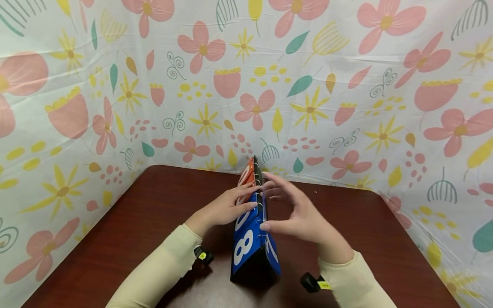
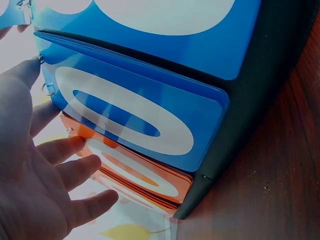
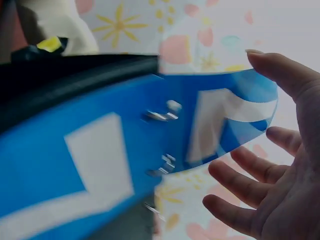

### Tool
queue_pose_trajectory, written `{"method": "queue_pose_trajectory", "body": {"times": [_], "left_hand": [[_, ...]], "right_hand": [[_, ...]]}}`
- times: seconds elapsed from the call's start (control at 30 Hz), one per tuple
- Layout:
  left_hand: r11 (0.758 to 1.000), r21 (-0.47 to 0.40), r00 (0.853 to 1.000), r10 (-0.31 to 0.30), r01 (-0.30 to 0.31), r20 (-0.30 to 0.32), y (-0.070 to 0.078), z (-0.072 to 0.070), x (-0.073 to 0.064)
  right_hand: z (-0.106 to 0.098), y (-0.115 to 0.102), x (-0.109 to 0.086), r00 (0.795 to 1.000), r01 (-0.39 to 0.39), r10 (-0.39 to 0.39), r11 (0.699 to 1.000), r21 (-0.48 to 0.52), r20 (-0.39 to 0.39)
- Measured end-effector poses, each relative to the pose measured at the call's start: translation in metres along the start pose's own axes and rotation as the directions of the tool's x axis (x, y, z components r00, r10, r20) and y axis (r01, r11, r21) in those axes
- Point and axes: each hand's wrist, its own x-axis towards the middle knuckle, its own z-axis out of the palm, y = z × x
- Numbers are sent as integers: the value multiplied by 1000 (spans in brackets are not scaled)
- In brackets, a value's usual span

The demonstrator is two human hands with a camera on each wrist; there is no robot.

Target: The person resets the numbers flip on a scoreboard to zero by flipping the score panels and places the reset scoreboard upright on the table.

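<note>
- one table point(image 1: 115, 233), dark red-brown, carries everything i'm watching.
- one scoreboard point(image 2: 247, 105) stands on it like a tent, near the middle, its ridge running away from me.
- two hands work over that ridge. the right hand point(image 1: 308, 218) is wide, thumb well apart from the fingers; the left hand point(image 1: 221, 207) lies spread along the other face, its thumb at a ring. i see no firm grip in either.
- several cards: on the left face i read the near blue 8 point(image 1: 243, 248), then a blue 0 point(image 2: 125, 117) and an orange 0 point(image 2: 132, 167) beyond it. these lie against the face, so i'd call them settled for now.
- one lifted card point(image 3: 215, 120), blue and bent, stands off the ridge beside my right thumb; i can't tell whether the thumb touches it. turning it looks about half done to me; laying it flat is left.
- small metal rings point(image 3: 172, 107) join the cards to the ridge. whether more cards need turning, i can't tell.
</note>
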Motion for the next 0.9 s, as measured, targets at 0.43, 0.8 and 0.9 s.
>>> {"method": "queue_pose_trajectory", "body": {"times": [0.43, 0.8, 0.9], "left_hand": [[993, -51, 990, 109, -105, 87, -13, -4, 9], [1000, 16, 1000, 4, -4, 16, -1, -1, 0], [1000, 17, 1000, 8, -8, 16, 0, -1, 0]], "right_hand": [[28, 19, 6, 959, 41, -38, 999, -8, 280], [33, 14, 5, 921, 160, -85, 973, -168, 381], [35, 7, 4, 914, 154, -35, 952, -265, 405]]}}
